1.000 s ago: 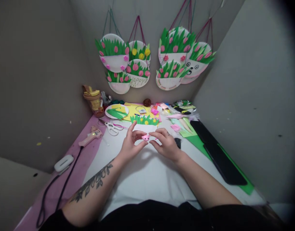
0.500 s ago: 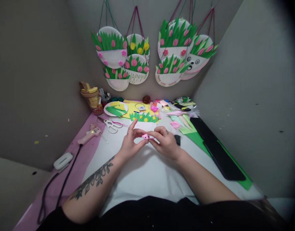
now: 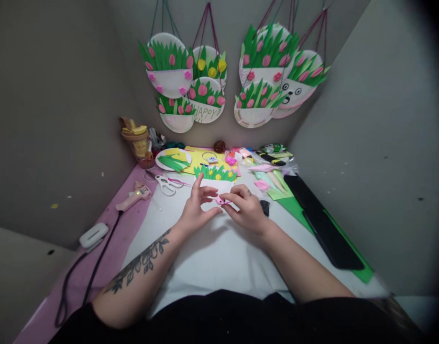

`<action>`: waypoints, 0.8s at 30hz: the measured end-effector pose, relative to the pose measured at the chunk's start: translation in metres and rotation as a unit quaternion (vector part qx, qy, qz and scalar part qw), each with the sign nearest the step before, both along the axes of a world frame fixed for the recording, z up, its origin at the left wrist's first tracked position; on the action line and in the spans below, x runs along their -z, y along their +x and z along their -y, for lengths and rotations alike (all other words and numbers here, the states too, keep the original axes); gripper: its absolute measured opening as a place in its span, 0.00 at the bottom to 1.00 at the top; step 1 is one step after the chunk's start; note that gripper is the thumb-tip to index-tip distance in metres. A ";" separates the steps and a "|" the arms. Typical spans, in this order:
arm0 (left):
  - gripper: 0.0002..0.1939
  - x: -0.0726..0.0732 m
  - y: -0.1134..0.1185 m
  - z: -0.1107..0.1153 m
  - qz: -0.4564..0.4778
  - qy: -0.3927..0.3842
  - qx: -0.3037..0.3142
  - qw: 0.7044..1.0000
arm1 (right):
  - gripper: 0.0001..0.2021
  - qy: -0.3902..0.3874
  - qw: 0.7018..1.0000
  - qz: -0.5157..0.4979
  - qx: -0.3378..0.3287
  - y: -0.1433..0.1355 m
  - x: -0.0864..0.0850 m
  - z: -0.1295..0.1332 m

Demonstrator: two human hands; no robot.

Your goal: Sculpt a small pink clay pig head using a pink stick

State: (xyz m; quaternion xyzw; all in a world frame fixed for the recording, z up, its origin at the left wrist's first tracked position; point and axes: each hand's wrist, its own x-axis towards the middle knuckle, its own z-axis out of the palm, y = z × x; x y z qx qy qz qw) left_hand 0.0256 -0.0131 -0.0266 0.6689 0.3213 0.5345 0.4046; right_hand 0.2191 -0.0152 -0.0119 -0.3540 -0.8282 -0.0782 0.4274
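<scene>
A small pink clay figure (image 3: 220, 200) with dark dots like eyes is between my hands, above the white table covering. My right hand (image 3: 248, 210) is closed, thumb and fingertips pinching the figure; a thin pink strip shows beside those fingers. My left hand (image 3: 197, 208) is on the other side with its thumb and fingers apart. Its fingertips come close to the figure, and whether they touch it I cannot tell. Just beyond the hands lies a white paper piece with green paper grass and yellow flowers (image 3: 215, 174).
On the left are white scissors (image 3: 166, 185), a pink glue gun (image 3: 135, 197) with a black cord and a white case-like object (image 3: 93, 235). Clay packets (image 3: 271, 179) and black flat pieces (image 3: 330, 229) lie right. Decorated paper plates (image 3: 169, 81) hang on the back wall.
My left thumb and fingers have spread away from the pink figure. The figure stays in my right fingers, slightly farther right and turned. The view has shifted a little.
</scene>
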 end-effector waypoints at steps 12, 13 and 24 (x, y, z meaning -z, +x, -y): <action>0.47 -0.020 -0.024 -0.016 0.135 -0.101 -0.108 0.980 | 0.10 -0.296 0.941 0.096 0.131 -0.002 0.004 -0.090; 0.47 -0.020 -0.023 -0.016 0.134 -0.101 -0.106 0.980 | 0.10 -0.306 0.937 0.104 0.136 -0.004 0.007 -0.095; 0.46 -0.022 -0.021 -0.014 0.134 -0.103 -0.102 0.980 | 0.11 -0.350 0.911 0.131 0.172 -0.008 0.015 -0.112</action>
